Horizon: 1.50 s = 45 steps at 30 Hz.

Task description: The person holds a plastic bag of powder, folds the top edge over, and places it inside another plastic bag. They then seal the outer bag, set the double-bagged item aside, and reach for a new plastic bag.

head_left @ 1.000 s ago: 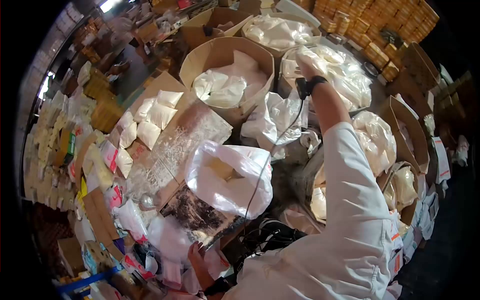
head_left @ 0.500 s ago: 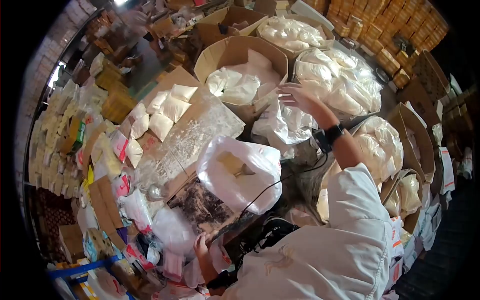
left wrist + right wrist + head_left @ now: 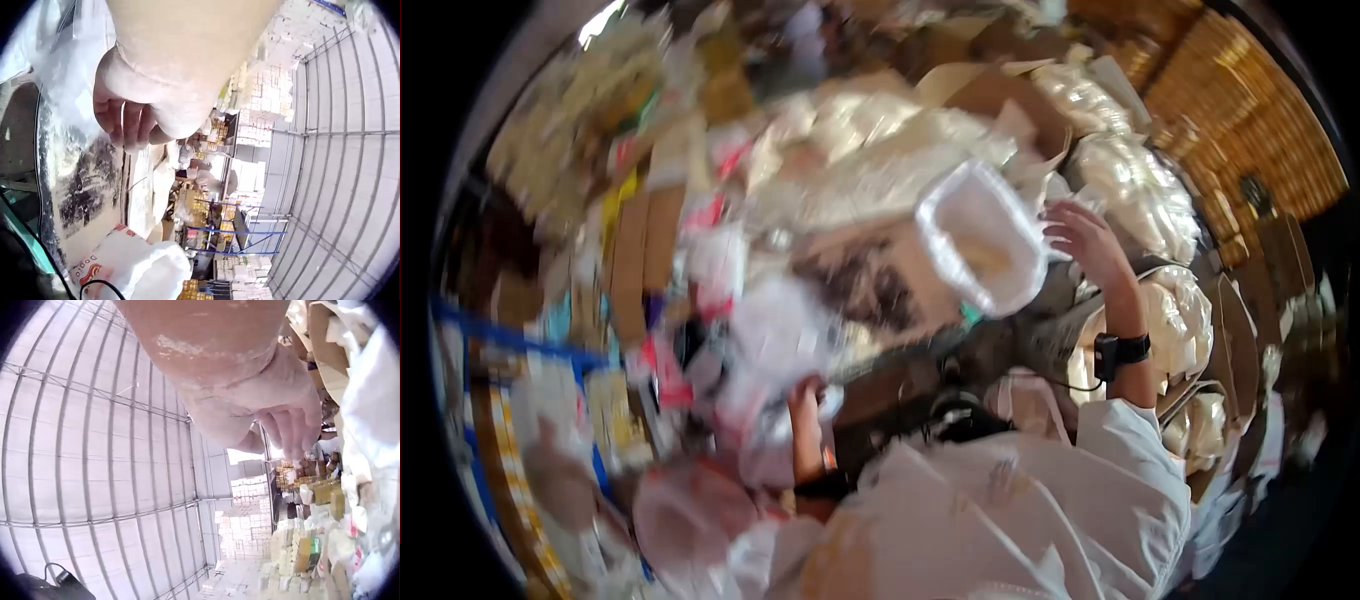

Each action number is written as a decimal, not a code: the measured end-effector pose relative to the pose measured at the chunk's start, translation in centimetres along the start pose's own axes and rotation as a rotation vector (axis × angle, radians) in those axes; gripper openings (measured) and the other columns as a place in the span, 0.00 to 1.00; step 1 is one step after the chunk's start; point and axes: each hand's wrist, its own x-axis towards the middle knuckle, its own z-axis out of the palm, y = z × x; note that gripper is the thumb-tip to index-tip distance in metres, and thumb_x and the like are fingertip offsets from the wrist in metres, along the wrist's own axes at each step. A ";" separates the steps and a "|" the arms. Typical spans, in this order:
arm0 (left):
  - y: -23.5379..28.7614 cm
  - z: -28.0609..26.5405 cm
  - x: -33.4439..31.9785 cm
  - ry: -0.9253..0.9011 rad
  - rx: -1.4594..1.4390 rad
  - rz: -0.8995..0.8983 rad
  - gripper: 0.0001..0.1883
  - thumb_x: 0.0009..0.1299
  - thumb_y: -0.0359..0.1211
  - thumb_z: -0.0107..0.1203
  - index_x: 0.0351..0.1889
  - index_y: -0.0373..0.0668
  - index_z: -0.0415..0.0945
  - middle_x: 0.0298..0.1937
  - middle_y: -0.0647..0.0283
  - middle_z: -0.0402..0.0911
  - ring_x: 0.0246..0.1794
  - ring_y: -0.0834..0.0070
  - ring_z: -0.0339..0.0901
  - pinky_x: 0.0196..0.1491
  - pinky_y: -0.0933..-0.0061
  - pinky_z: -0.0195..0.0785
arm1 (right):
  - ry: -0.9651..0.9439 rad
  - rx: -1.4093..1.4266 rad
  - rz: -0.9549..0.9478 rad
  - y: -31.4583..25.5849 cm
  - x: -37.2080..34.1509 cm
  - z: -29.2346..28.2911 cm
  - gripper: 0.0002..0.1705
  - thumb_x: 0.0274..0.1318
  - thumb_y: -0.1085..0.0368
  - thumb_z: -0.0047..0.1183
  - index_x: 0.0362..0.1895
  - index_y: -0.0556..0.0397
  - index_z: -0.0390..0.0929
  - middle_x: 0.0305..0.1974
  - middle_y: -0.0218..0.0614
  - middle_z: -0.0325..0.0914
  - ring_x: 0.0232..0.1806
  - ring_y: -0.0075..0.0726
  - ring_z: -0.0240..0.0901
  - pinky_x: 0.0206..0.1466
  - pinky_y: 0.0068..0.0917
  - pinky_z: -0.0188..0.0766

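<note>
My right hand (image 3: pixel 1090 243) is raised beside the rim of a white plastic-lined bag (image 3: pixel 933 247) with pale material inside; its fingers are spread and hold nothing. In the right wrist view the right hand (image 3: pixel 269 406) hangs with relaxed fingers and an empty palm. Near the table edge, my left hand (image 3: pixel 806 415) is beside a clear plastic bundle (image 3: pixel 778 335). The left wrist view has the left hand (image 3: pixel 147 100) with fingers loosely bent, nothing visible in them, above the powder-stained board (image 3: pixel 87 187) and the white bag (image 3: pixel 150 269).
Filled clear bags (image 3: pixel 1135 185) in boxes stand at the right and back. Pale packs (image 3: pixel 860 120) lie behind the stained board. Cardboard pieces (image 3: pixel 630 265) and a blue frame (image 3: pixel 530 338) are at the left. A pinkish round container (image 3: pixel 690 515) is near my body.
My right hand has come back from the far bags toward the white bag. The head view has turned left and is blurred. My left hand remains near the table edge.
</note>
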 end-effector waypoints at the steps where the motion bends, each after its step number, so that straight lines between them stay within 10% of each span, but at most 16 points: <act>1: -0.8 -2.5 -0.3 -0.014 -0.092 0.014 0.10 0.72 0.35 0.55 0.44 0.39 0.82 0.35 0.67 0.84 0.31 0.82 0.78 0.33 0.81 0.69 | -0.031 -0.025 0.041 1.4 -0.7 2.5 0.19 0.70 0.62 0.45 0.60 0.57 0.72 0.50 0.34 0.79 0.45 0.26 0.77 0.48 0.24 0.74; 13: -5.4 -17.3 -4.9 0.268 -0.312 -0.173 0.13 0.73 0.37 0.55 0.52 0.44 0.79 0.44 0.65 0.84 0.36 0.79 0.78 0.36 0.79 0.68 | -0.382 -0.520 0.191 11.4 1.6 21.9 0.19 0.69 0.59 0.49 0.59 0.52 0.72 0.47 0.31 0.78 0.48 0.27 0.75 0.48 0.26 0.72; 19: -6.6 -18.6 -3.3 0.313 -0.348 -0.233 0.12 0.74 0.35 0.52 0.53 0.45 0.77 0.45 0.65 0.84 0.34 0.78 0.80 0.34 0.80 0.69 | -0.395 -0.567 0.193 15.5 15.4 26.5 0.23 0.70 0.57 0.45 0.64 0.53 0.68 0.55 0.39 0.76 0.55 0.36 0.74 0.58 0.33 0.71; 22: -5.0 -18.3 -1.5 0.358 -0.326 -0.285 0.12 0.73 0.34 0.51 0.52 0.45 0.76 0.42 0.64 0.84 0.34 0.78 0.79 0.34 0.79 0.69 | -0.467 0.151 0.368 21.7 27.3 26.4 0.26 0.69 0.57 0.43 0.67 0.55 0.64 0.60 0.43 0.73 0.60 0.42 0.71 0.63 0.36 0.69; 28: -1.8 -17.0 3.4 0.392 -0.117 -0.273 0.11 0.74 0.35 0.51 0.49 0.43 0.78 0.37 0.67 0.83 0.32 0.80 0.78 0.32 0.80 0.68 | 0.065 0.545 0.645 31.6 48.6 34.9 0.33 0.61 0.52 0.54 0.65 0.53 0.62 0.57 0.45 0.70 0.60 0.53 0.66 0.64 0.49 0.65; 35: 0.8 -14.1 7.9 0.454 -0.136 -0.436 0.11 0.76 0.36 0.51 0.49 0.41 0.78 0.37 0.67 0.83 0.32 0.80 0.78 0.34 0.80 0.69 | 0.066 0.167 0.660 40.1 65.7 41.4 0.40 0.52 0.41 0.62 0.65 0.40 0.64 0.61 0.42 0.60 0.61 0.47 0.59 0.58 0.47 0.68; 38: 2.2 -13.0 9.1 0.503 -0.093 -0.510 0.12 0.75 0.36 0.51 0.51 0.40 0.75 0.39 0.63 0.83 0.35 0.78 0.79 0.36 0.79 0.69 | 0.165 -0.121 0.530 52.0 76.1 42.4 0.38 0.51 0.37 0.61 0.62 0.38 0.71 0.55 0.41 0.68 0.57 0.43 0.63 0.60 0.41 0.64; 41: 1.4 -12.9 9.3 0.504 -0.039 -0.578 0.12 0.76 0.36 0.49 0.52 0.41 0.75 0.41 0.63 0.83 0.37 0.78 0.79 0.37 0.79 0.68 | 0.042 -0.704 0.078 38.5 68.0 46.6 0.35 0.54 0.45 0.61 0.63 0.49 0.71 0.52 0.39 0.75 0.56 0.41 0.69 0.62 0.39 0.63; 43: 1.0 -12.9 9.8 0.526 -0.033 -0.618 0.12 0.76 0.36 0.49 0.52 0.42 0.75 0.41 0.64 0.83 0.37 0.78 0.79 0.37 0.79 0.68 | -0.188 -1.172 -0.113 45.9 74.5 45.7 0.32 0.56 0.52 0.60 0.63 0.50 0.71 0.52 0.39 0.76 0.56 0.42 0.70 0.61 0.39 0.65; 45: 1.2 -13.0 10.0 0.552 -0.037 -0.666 0.12 0.76 0.37 0.48 0.51 0.43 0.75 0.42 0.65 0.83 0.37 0.78 0.79 0.38 0.79 0.68 | -0.310 -1.047 -0.310 51.3 78.9 45.7 0.28 0.57 0.59 0.60 0.62 0.47 0.73 0.50 0.40 0.78 0.54 0.41 0.73 0.56 0.38 0.69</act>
